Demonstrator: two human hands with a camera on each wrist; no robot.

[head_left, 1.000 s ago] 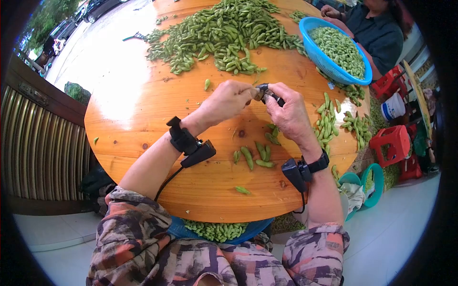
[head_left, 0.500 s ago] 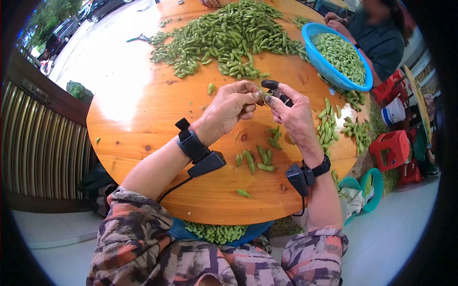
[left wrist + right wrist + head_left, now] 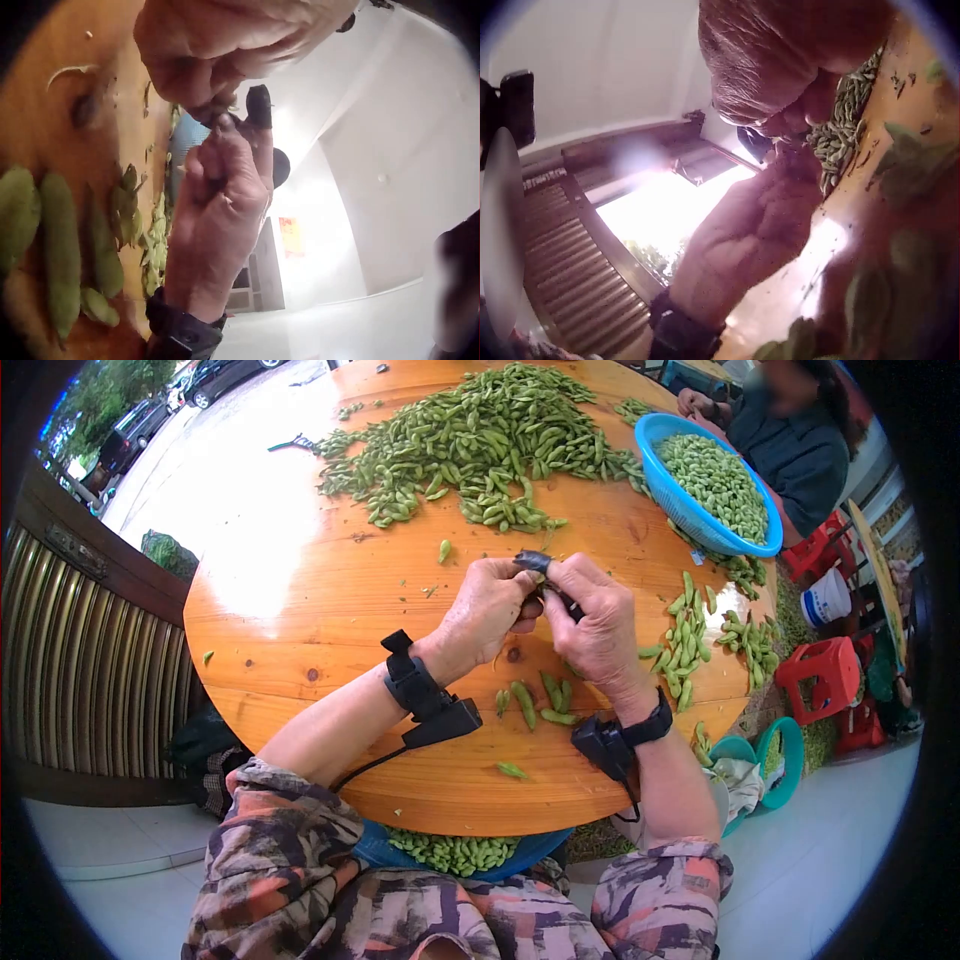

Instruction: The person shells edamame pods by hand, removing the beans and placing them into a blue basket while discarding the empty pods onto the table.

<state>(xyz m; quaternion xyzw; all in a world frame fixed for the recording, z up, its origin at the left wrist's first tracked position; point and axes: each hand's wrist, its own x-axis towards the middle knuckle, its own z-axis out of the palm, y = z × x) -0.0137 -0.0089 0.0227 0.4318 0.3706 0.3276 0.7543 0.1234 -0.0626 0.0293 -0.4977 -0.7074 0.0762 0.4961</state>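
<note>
In the head view, my left hand [image 3: 485,610] and right hand [image 3: 597,622] meet over the middle of the wooden table [image 3: 340,600]. Their curled fingertips pinch a small green soybean pod [image 3: 229,103] from both sides, mostly hidden by fingers. A black cover [image 3: 533,562] wraps the tip of my right index finger, which bends over toward the left fingertips. Another black band shows lower between the right fingers. Several loose soybean pods [image 3: 524,704] lie on the wood just below the hands. One short pod [image 3: 444,550] rests beyond the left hand.
A large pod heap [image 3: 470,445] covers the table's far side. At right stand a blue basket [image 3: 690,512] of green pieces and scattered pods [image 3: 685,635]. Another blue basin [image 3: 540,847] sits below the near edge. A person [image 3: 790,450] sits far right, near red stools [image 3: 820,672].
Both hands have come slightly nearer to me. My right index finger, lifted half a second ago, now bends down over the left fingertips, and the pod shows less.
</note>
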